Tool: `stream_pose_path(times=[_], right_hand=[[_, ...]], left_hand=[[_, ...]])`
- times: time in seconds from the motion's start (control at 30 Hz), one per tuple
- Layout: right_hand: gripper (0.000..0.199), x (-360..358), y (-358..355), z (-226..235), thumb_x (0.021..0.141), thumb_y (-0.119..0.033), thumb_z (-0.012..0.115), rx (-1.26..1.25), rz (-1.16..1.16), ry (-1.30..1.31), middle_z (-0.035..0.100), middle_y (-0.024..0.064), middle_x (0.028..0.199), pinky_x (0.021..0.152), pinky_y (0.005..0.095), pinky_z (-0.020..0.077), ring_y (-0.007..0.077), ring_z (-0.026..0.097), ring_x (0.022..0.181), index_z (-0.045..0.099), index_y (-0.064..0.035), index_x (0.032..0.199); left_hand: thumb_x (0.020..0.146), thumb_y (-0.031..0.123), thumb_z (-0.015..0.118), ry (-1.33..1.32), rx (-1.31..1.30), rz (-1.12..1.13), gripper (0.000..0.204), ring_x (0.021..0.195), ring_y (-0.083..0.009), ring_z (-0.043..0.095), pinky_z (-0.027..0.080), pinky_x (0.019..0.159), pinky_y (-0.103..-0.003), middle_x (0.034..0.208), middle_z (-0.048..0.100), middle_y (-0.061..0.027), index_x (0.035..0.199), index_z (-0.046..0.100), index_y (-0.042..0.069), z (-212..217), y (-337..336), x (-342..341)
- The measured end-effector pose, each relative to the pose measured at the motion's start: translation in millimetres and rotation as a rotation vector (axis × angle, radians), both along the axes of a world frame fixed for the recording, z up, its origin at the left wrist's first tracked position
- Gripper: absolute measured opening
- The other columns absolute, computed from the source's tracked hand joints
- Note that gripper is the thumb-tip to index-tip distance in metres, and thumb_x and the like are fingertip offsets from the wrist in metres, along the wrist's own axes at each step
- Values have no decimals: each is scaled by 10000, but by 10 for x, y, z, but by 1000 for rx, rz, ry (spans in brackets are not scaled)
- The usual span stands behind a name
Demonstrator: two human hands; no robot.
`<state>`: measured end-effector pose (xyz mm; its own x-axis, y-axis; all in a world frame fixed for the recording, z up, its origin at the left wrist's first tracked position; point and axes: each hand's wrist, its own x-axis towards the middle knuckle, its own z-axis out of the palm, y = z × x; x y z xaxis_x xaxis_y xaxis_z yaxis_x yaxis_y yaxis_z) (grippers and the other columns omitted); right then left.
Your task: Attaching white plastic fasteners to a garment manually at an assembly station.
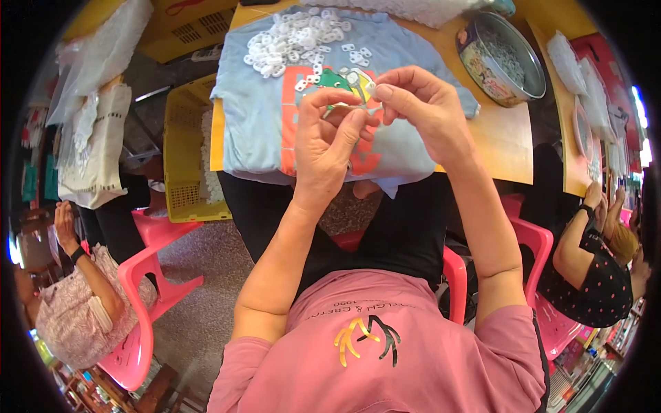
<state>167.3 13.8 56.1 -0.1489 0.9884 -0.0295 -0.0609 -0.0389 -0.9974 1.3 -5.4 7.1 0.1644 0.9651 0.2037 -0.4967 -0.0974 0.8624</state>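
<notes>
Both hands are raised close together over a light blue cloth (pixel 248 131) with an orange and green print, spread on the table in front of me. My right hand (pixel 430 110) pinches a small white plastic piece (pixel 372 89) between thumb and fingertips. My left hand (pixel 327 141) is closed, thumb against the curled fingers; whatever lies between them is too small to make out. Beyond the hands is a heap of small white plastic pieces (pixel 292 41) with holes in them. Several loose pieces (pixel 357 54) lie to the right of the heap.
A round tin (pixel 530 86) filled with small greyish parts stands at the right on the wooden table (pixel 506 144). A yellow crate (pixel 180 148) holding white pieces is left of the table. People sit on pink chairs (pixel 141 303) on both sides. Clear plastic bags lie at the far edge.
</notes>
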Motion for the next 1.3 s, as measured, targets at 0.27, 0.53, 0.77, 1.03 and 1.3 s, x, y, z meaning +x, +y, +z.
stream_pose_path(times=[0.27, 0.53, 0.77, 1.03, 1.3], right_hand=[[185, -89, -355, -152, 915, -95, 663, 32, -167, 22, 686, 58, 953, 713, 228, 518, 90, 632, 826, 640, 24, 1055], [153, -143, -421, -233, 899, 18, 638, 339, -208, -169, 617, 74, 1025, 811, 266, 534, 135, 635, 930, 644, 47, 1049], [120, -117, -401, -164, 874, 9, 664, 369, -188, -297, 614, 75, 961, 759, 257, 535, 137, 642, 857, 659, 35, 990], [108, 474, 89, -46, 861, -69, 684, 507, -254, -803, 614, 38, 855, 622, 259, 462, 114, 565, 684, 677, -16, 956], [112, 598, 422, 18, 844, -131, 688, 717, -75, -1146, 605, 79, 847, 643, 345, 481, 254, 600, 704, 671, -47, 916]], left_hand=[[890, -60, 626, 288, 242, 157, 217, 912, -132, 633, 531, 753, -241, 1095, 591, -78, 1097, 644, 3, -2, -24, 70], [903, -30, 633, 196, 107, 60, 185, 864, -119, 634, 528, 728, -242, 1041, 615, -65, 1086, 639, -2, -50, -45, 23], [939, 26, 617, 124, 24, -4, 110, 797, -96, 626, 521, 710, -234, 936, 629, -28, 1047, 625, 6, -40, -39, -13], [942, 22, 612, 154, 38, 13, 88, 788, -82, 605, 510, 694, -227, 945, 616, -30, 1028, 615, 6, -46, -22, 1], [937, -12, 600, 147, 52, 4, 91, 787, -94, 598, 510, 691, -238, 976, 594, -48, 1027, 598, -8, -50, -14, 2]])
